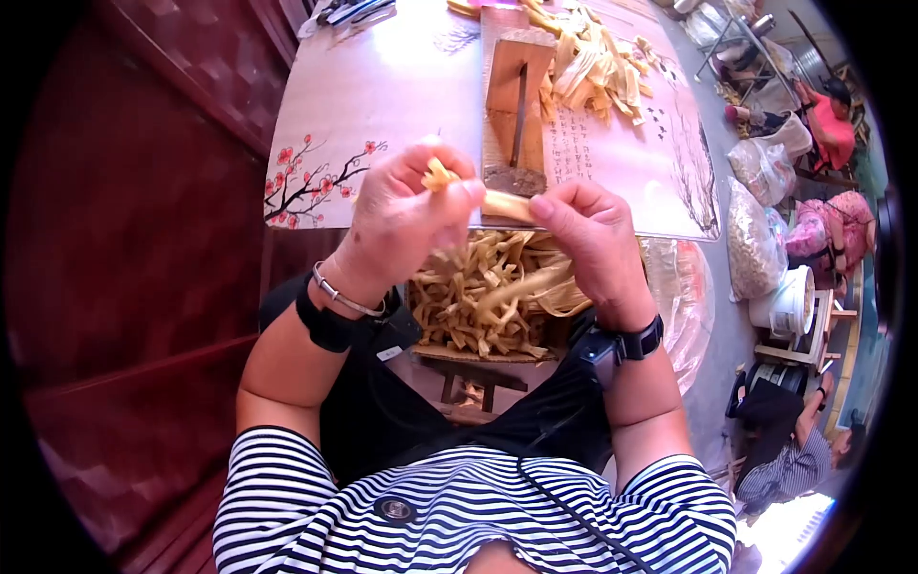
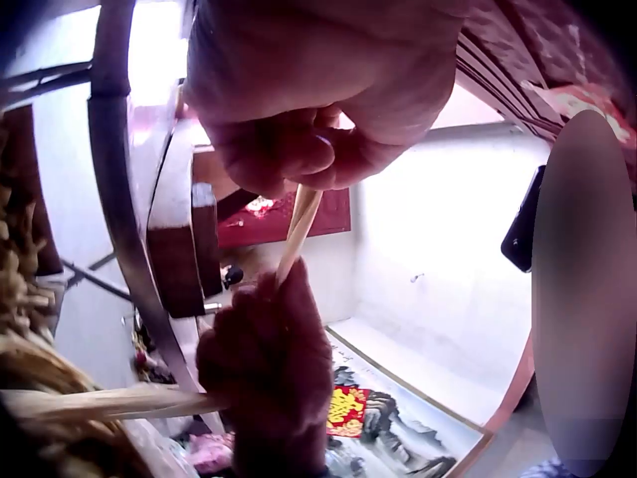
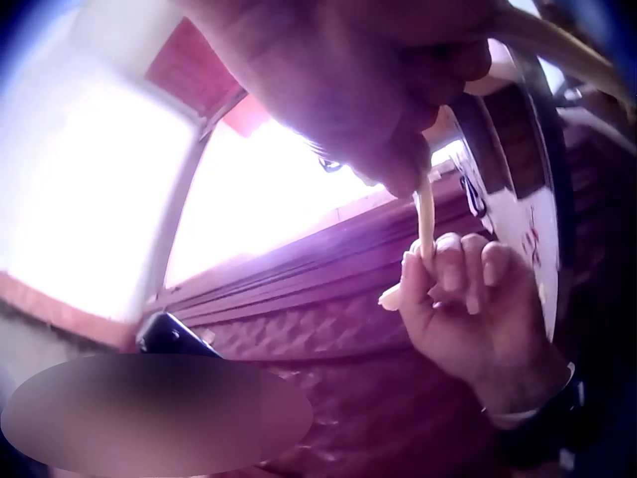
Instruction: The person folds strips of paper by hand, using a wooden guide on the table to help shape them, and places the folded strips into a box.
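Observation:
A pale yellow, flat fibrous strip [image 1: 507, 205] is stretched between my two hands above the near edge of the table. My left hand [image 1: 411, 215] pinches one part of it, and a bunched end [image 1: 440, 175] sticks up beside the fingers. My right hand [image 1: 598, 239] grips it a short way off, thumb on top. In the left wrist view the strip [image 2: 299, 229] looks slightly twisted between the hands, and a long tail [image 2: 119, 402] trails from the right fist. Below the hands, a cardboard box [image 1: 459, 352] holds many knotted yellow pieces [image 1: 469, 297].
On the printed table [image 1: 382, 96] stands a wooden block with an upright metal bar [image 1: 521, 115]. A heap of flat yellow strips [image 1: 593, 72] lies behind it. Stuffed clear bags [image 1: 755, 239], a white bucket [image 1: 786, 301] and several seated people are at the right. A dark red panel [image 1: 134, 239] stands left.

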`<state>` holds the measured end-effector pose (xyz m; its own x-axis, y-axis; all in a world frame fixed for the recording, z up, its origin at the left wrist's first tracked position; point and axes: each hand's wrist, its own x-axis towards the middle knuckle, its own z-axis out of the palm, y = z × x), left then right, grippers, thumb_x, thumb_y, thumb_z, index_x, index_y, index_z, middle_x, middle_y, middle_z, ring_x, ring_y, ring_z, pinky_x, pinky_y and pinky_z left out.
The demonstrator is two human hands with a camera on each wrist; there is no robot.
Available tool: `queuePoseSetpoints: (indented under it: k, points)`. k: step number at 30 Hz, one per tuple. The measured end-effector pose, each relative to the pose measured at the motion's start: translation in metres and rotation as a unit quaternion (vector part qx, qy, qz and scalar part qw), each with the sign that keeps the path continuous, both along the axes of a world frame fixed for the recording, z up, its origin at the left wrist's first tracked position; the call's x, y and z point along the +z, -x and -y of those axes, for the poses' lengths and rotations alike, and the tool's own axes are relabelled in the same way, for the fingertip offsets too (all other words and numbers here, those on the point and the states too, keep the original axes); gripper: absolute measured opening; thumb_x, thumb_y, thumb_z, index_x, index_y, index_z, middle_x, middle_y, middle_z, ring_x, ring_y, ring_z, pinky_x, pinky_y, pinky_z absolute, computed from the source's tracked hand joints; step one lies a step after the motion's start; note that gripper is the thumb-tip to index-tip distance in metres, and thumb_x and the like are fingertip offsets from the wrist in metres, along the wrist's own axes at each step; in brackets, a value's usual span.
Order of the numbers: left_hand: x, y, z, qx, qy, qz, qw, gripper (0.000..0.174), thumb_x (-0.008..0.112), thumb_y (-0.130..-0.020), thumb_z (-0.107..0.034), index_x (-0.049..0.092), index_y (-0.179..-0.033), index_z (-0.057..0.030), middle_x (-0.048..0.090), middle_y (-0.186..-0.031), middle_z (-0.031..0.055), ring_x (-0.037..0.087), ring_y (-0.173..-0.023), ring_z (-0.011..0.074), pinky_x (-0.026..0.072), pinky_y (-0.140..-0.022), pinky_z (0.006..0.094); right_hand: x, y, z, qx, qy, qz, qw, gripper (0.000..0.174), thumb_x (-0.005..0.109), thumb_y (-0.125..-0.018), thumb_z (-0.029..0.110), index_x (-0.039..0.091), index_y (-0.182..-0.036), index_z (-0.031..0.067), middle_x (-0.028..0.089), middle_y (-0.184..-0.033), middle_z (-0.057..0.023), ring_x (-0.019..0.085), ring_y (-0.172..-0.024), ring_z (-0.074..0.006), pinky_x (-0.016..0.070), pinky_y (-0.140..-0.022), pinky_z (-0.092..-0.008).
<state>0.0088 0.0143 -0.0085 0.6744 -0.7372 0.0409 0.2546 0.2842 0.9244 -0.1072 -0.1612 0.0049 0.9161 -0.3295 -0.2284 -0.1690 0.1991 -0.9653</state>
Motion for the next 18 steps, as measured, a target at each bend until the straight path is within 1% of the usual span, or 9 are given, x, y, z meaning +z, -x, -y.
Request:
queuePoseSetpoints:
  k: [3,5,8,9,10,12,14,15,18]
  points:
    - [0.0,-0.007,0.019,0.078,-0.037,0.117,0.989,0.009,0.058,-0.09,-0.007,0.059,-0.095,-0.001,0.054,-0.065,0.0016,0.048,-0.051,0.0058,0.0396,-0.048,0.0196,-0.009,-0.016,0.007,-0.112,0.188,0.102,0.97,0.014,0.072,-0.085,0.015,0.066,-0.085,0.0022,0.056,-0.064,0.0061,0.043,-0.055,0.0004,0.0311,-0.048,-0.0162]
    - [-0.001,-0.014,0.031,0.108,-0.074,0.159,0.979,0.016,0.061,-0.09,-0.013,0.061,-0.1,-0.0008,0.055,-0.066,0.0003,0.049,-0.056,0.0056,0.0398,-0.05,0.0205,-0.017,-0.028,0.016,-0.128,0.247,0.133,0.951,0.014,0.072,-0.085,0.015,0.066,-0.086,0.0021,0.057,-0.064,0.0045,0.044,-0.056,-0.0004,0.0338,-0.049,-0.0172]
    - [-0.025,-0.03,0.048,0.158,-0.194,0.315,0.916,0.016,0.063,-0.09,-0.015,0.062,-0.096,-0.0003,0.057,-0.067,0.0005,0.051,-0.058,0.0057,0.0423,-0.053,0.0216,-0.031,-0.042,0.026,-0.149,0.375,0.111,0.908,0.016,0.072,-0.084,0.015,0.064,-0.085,0.0015,0.059,-0.064,0.0007,0.049,-0.058,-0.003,0.0403,-0.053,-0.0201]
    - [-0.028,-0.03,0.049,0.2,-0.268,0.378,0.863,0.018,0.064,-0.089,-0.017,0.063,-0.094,0.0002,0.059,-0.068,0.0011,0.052,-0.061,0.0061,0.0444,-0.057,0.0221,-0.036,-0.043,0.031,-0.154,0.408,0.084,0.896,0.017,0.072,-0.084,0.015,0.063,-0.085,0.0012,0.06,-0.065,0.0002,0.051,-0.059,-0.0034,0.0412,-0.053,-0.0205]
    - [-0.023,-0.029,0.048,0.202,-0.275,0.362,0.868,0.017,0.063,-0.09,-0.016,0.063,-0.094,0.0003,0.06,-0.069,0.0022,0.054,-0.062,0.0067,0.045,-0.058,0.0223,-0.036,-0.043,0.036,-0.159,0.441,0.057,0.882,0.017,0.072,-0.084,0.015,0.062,-0.084,0.0008,0.061,-0.065,-0.0003,0.052,-0.06,-0.0038,0.042,-0.054,-0.021]
    - [-0.011,-0.022,0.039,0.207,-0.288,0.328,0.876,0.015,0.061,-0.09,-0.014,0.063,-0.094,0.0004,0.062,-0.072,0.0044,0.057,-0.065,0.0078,0.0461,-0.06,0.0227,-0.031,-0.033,0.036,-0.175,0.381,0.069,0.905,0.011,0.072,-0.083,0.008,0.062,-0.082,0.0027,0.062,-0.065,-0.0038,0.056,-0.059,-0.0082,0.0439,-0.054,-0.0224]
    - [-0.016,-0.019,0.024,0.228,-0.214,0.363,0.878,0.014,0.057,-0.091,-0.01,0.064,-0.096,0.0011,0.064,-0.078,0.0056,0.059,-0.069,0.0092,0.047,-0.064,0.0237,-0.023,-0.021,0.02,-0.162,0.335,0.109,0.922,0.01,0.072,-0.081,0.005,0.063,-0.082,0.0043,0.062,-0.064,-0.006,0.059,-0.059,-0.0109,0.0453,-0.054,-0.0236]
    - [-0.018,-0.016,0.018,0.236,-0.178,0.382,0.876,0.014,0.056,-0.092,-0.008,0.064,-0.098,0.0014,0.065,-0.081,0.0063,0.06,-0.072,0.0099,0.0474,-0.065,0.0242,-0.031,-0.019,0.015,-0.132,0.326,0.185,0.918,0.013,0.071,-0.077,-0.003,0.064,-0.081,0.0067,0.06,-0.067,-0.0068,0.06,-0.059,-0.0142,0.0462,-0.054,-0.025]
    - [-0.005,0.002,0.019,0.225,-0.032,0.452,0.863,0.014,0.053,-0.09,-0.002,0.064,-0.097,0.002,0.066,-0.08,0.0121,0.062,-0.065,0.0166,0.0486,-0.06,0.0288,-0.011,-0.014,0.0,-0.003,0.457,0.331,0.826,0.013,0.071,-0.074,-0.002,0.064,-0.079,0.0074,0.061,-0.071,-0.0059,0.059,-0.058,-0.017,0.0463,-0.052,-0.026]
